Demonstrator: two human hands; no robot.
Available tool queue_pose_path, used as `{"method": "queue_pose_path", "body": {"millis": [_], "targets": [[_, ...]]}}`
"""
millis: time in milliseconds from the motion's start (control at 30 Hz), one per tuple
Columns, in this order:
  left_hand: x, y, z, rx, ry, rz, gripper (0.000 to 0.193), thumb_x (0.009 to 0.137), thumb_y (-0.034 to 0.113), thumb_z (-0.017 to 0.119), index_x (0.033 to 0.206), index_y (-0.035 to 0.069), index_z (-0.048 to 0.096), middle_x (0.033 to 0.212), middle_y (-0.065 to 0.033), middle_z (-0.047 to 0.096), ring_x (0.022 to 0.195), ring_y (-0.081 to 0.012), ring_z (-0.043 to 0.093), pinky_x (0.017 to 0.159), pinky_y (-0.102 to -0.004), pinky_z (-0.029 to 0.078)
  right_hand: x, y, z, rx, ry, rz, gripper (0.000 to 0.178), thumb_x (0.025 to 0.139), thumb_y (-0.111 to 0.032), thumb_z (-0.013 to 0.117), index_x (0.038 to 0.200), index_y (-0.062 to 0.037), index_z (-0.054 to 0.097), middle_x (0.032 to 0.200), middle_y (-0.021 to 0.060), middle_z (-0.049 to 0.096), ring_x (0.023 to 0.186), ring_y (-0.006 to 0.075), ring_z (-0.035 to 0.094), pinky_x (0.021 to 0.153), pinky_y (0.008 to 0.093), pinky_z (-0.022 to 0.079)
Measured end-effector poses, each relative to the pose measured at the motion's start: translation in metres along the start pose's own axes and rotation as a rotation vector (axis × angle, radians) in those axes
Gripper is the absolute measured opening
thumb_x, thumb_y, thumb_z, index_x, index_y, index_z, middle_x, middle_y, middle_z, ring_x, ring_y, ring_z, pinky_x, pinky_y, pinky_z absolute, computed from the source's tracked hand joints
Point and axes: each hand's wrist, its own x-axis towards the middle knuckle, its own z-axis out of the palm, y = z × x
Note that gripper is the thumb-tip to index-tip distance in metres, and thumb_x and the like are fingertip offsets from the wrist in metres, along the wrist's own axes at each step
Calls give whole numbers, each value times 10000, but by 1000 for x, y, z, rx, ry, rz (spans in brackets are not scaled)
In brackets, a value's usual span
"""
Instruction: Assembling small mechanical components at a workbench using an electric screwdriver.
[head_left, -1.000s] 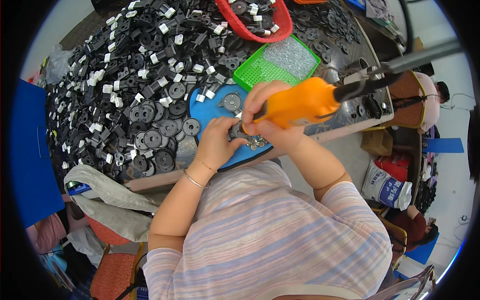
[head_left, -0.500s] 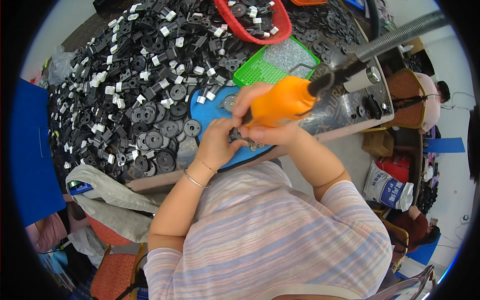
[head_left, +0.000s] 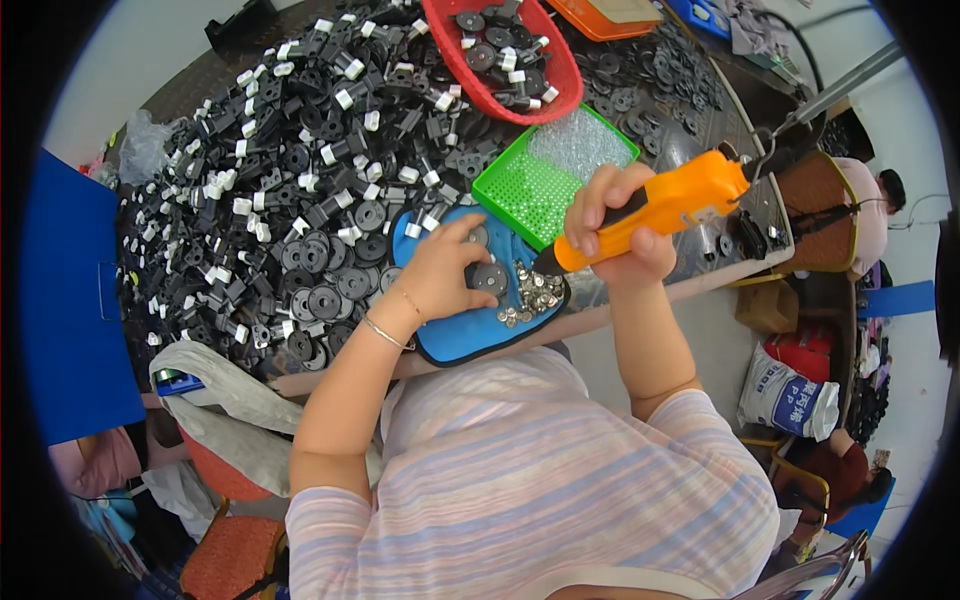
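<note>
My right hand (head_left: 645, 255) is wrapped round an orange electric screwdriver (head_left: 690, 197), whose dark tip slants down to the left, over a heap of small metal pieces (head_left: 535, 296). These pieces lie on a blue mat (head_left: 455, 342) at the table's near edge. Over the same mat, my left hand (head_left: 432, 272) has its thumb and fingers curled about a black round disc (head_left: 489, 279). A second disc (head_left: 478, 236) shows partly beneath the fingers.
A big pile of black parts with white ends (head_left: 310, 150) covers the left of the table. Behind the mat stand a green tray (head_left: 500, 190) of small clear pieces and a red basket (head_left: 465, 72). A spring-like cable (head_left: 840, 85) reaches the screwdriver. Other people sit at the right.
The screwdriver has swung right and tilted, away from the part both hands were at. My left hand has shifted a little right and its fingers have spread around a disc.
</note>
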Motion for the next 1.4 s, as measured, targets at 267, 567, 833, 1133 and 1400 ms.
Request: {"method": "queue_pose_path", "body": {"millis": [267,567,833,1133,1400], "targets": [[35,30,-72,36,68,168,459,506,220,866,893,74,668,1247,-175,467,1182,-357,454,1005,-393,381,-12,-19,-16,11,111,-117,341,782,-204,679,998,-9,502,870,147,532,636,196,558,597,309,472],[75,25,-139,438,756,196,758,616,283,824,1293,170,502,1437,-232,298,1310,-433,302,1050,-473,319,-25,-21,-23,-90,180,-119,343,783,-202,680,1005,-17,495,878,140,531,634,191,551,593,310,469],[-40,-32,-103,252,182,-155,550,610,222,813,1095,52,616,1255,-171,525,1187,-346,469,1001,-394,388,-27,-17,-29,-60,182,-100,337,794,-197,664,1015,-13,489,906,136,523,657,188,549,596,303,456],[-69,-40,-65,617,197,-203,662,627,415,786,1183,123,578,1308,-112,480,1250,-289,414,1026,-565,263,-23,-9,-13,-82,135,-82,355,786,-198,673,1023,-9,487,899,142,524,658,187,547,598,309,461],[-57,-65,-93,640,613,-122,698,668,326,791,1247,64,503,1328,-191,410,1197,-369,422,966,-459,349,-27,-37,-28,-250,309,-187,321,811,-201,637,1040,-22,500,901,121,516,676,185,534,627,312,443]]}}
